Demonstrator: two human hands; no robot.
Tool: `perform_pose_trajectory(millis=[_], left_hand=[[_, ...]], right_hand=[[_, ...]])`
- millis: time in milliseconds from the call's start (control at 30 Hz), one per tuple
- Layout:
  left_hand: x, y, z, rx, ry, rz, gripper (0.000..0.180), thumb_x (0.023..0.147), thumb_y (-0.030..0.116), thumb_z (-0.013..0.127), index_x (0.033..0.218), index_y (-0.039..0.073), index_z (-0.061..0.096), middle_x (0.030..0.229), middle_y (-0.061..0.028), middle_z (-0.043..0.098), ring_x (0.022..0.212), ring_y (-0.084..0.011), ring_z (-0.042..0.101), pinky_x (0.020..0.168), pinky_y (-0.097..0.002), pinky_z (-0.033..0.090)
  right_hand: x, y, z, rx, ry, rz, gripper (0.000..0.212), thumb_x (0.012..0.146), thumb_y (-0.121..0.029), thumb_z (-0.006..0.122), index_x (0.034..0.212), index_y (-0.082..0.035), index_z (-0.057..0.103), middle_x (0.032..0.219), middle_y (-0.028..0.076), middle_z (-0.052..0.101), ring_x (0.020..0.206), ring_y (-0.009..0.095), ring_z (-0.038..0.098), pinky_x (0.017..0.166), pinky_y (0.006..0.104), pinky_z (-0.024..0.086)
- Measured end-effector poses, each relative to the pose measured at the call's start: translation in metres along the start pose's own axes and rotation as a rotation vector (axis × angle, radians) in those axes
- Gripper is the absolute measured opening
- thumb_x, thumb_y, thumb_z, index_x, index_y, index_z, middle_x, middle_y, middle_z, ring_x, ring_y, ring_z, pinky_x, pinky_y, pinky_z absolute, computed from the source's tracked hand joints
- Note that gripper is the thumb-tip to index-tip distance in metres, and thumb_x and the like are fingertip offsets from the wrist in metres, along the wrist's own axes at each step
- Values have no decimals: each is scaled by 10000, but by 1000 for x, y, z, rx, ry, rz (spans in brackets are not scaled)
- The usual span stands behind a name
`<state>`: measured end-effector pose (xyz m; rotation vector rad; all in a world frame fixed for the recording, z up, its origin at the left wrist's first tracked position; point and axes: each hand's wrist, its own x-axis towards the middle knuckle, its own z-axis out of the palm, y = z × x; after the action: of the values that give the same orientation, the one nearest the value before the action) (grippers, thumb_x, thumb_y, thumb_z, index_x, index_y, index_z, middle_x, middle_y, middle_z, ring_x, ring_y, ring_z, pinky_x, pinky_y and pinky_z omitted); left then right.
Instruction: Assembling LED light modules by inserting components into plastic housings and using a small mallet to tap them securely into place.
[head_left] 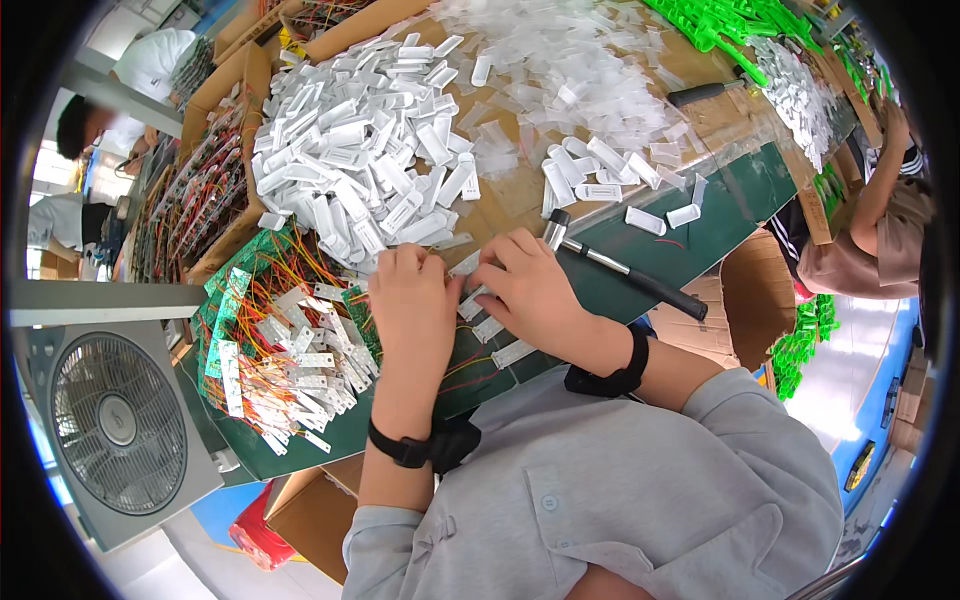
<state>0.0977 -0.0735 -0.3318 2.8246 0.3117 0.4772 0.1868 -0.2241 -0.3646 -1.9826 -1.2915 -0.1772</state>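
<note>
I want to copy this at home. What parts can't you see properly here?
Head view only:
- Piece between left hand and right hand: hidden by the fingers.
- Hammer head: partly behind the right hand.
- Wired boards: tangled, too small to tell apart.
- Fan: cut off at the rim.

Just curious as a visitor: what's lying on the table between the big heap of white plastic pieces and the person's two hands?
In the head view, almost nothing: the white heap reaches right down to the left hand and right hand, with a hammer's head beside.

Small white plastic casing (468,268) (partly hidden), flat on green table
</note>
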Motion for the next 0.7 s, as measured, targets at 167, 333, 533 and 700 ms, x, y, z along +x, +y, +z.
perform_pose_trajectory(millis=[167, 333, 533, 700], left_hand=[[-2, 0, 9, 5, 45, -59, 206, 738, 118, 826, 827, 63, 648, 990, -70, 625, 964, -307, 572, 841, -443, 445], [-3, 0, -4, -154, 120, -59, 193, 791, 91, 817, 854, 44, 641, 907, -71, 676, 858, -264, 632, 801, -407, 487], [-11, 3, -15, -673, 17, -383, 162, 929, 122, 761, 931, 6, 648, 773, -32, 664, 697, -86, 605, 648, -250, 488], [-14, 2, -19, -704, 24, -431, 172, 931, 138, 765, 917, 2, 661, 760, -5, 628, 677, -65, 525, 632, -235, 451]], right_hand=[[20, 39, -28, -123, 247, 145, 162, 763, -65, 753, 884, -73, 646, 893, 126, 597, 842, 350, 592, 720, 462, 490], [30, 84, -46, -316, 182, 381, 181, 786, -102, 791, 923, -53, 682, 1012, 110, 606, 972, 332, 618, 770, 425, 556], [35, 84, -43, -302, 69, 337, 166, 793, -100, 795, 934, -80, 712, 1048, 98, 602, 1023, 315, 605, 832, 425, 546], [34, 82, -42, -364, 89, 290, 131, 773, -99, 800, 873, -88, 717, 1030, 67, 609, 1049, 290, 589, 882, 432, 518]])
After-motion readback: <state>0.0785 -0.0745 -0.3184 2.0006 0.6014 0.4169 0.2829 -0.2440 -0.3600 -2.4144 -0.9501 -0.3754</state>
